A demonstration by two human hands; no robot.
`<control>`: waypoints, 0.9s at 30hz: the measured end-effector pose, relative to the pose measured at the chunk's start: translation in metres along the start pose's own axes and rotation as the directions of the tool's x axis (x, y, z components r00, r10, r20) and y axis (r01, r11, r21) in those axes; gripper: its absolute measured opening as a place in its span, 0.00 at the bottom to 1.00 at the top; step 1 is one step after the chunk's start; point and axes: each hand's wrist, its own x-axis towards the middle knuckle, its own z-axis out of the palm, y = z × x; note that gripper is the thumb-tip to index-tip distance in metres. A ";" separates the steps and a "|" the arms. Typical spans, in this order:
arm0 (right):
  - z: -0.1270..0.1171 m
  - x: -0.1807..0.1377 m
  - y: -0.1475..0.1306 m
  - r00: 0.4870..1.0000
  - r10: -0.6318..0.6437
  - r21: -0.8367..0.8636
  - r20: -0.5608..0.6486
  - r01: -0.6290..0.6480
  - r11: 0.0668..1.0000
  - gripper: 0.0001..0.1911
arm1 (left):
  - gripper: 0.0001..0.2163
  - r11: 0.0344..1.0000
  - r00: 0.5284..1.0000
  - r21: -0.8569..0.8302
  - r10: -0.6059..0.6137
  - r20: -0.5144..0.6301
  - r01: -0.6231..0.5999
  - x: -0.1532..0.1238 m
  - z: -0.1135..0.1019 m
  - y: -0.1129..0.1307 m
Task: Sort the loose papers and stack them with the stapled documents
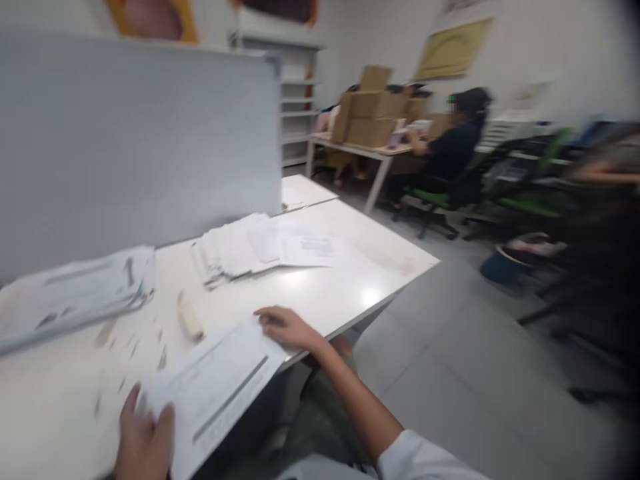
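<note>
A printed sheet of paper [215,387] lies at the near edge of the white table [360,267]. My left hand [143,443] grips its near left corner, thumb on top. My right hand [285,327] rests on the sheet's far right corner, fingers curled down on it. A small pale roll-shaped object [190,319] lies just beyond the sheet. Small scraps [133,343] are scattered on the table beside it. The picture is blurred by motion.
A stack of papers [75,293] lies at the left, another fanned stack [250,250] at the centre. A grey partition [140,140] stands behind the table. A person in dark clothes [450,150] sits at a far desk with cardboard boxes [370,107]. Green chairs stand at the right.
</note>
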 end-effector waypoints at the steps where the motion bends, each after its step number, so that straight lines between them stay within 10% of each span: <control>1: 0.001 -0.003 0.001 1.000 0.018 -0.031 -0.018 -0.018 0.999 0.14 | 0.40 0.997 0.995 -0.015 -0.076 0.070 0.077 -0.006 -0.001 0.003; 27: -0.004 0.001 0.009 0.999 0.023 -0.274 0.039 -0.012 0.962 0.16 | 0.31 0.990 0.987 0.131 0.027 0.156 -0.048 -0.013 0.015 0.021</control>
